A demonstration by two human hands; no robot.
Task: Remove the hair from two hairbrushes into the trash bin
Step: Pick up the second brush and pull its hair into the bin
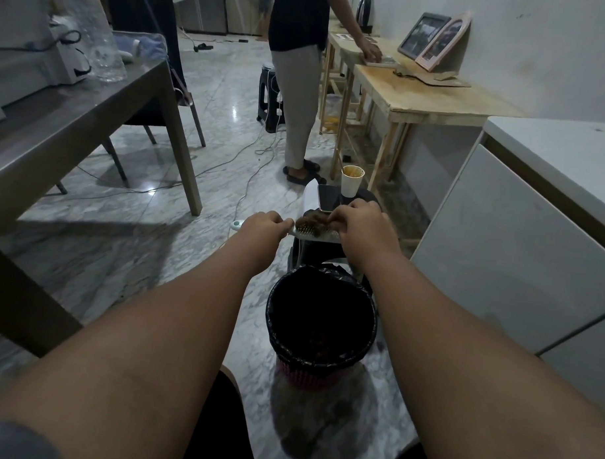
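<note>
Starting at the left of the frame, a grey bench (75, 118) carries a clear bottle and some appliances, none of it in use here. Just left of centre, the left grip (265, 228) is curled round the handle of a white hairbrush (311, 231), holding it level with the bristles turned up, which looks meant to steady the head and expose the tangle. A brown wad of hair (313, 218) sits on those bristles, and at its right end the right grip (361, 228) has its fingertips pressed together on the strands, pinching them as if to peel the mat off in 1 piece. The brush hangs in the air above the far side of the trash bin (270, 307), lower centre, probably so that whatever comes loose falls into the black liner. Behind the hands, a dark stool bears a phone (328, 197) and a paper cup (352, 181). No 2nd brush can be made out. At upper right, another person leans over a wooden bench (436, 103).
</note>
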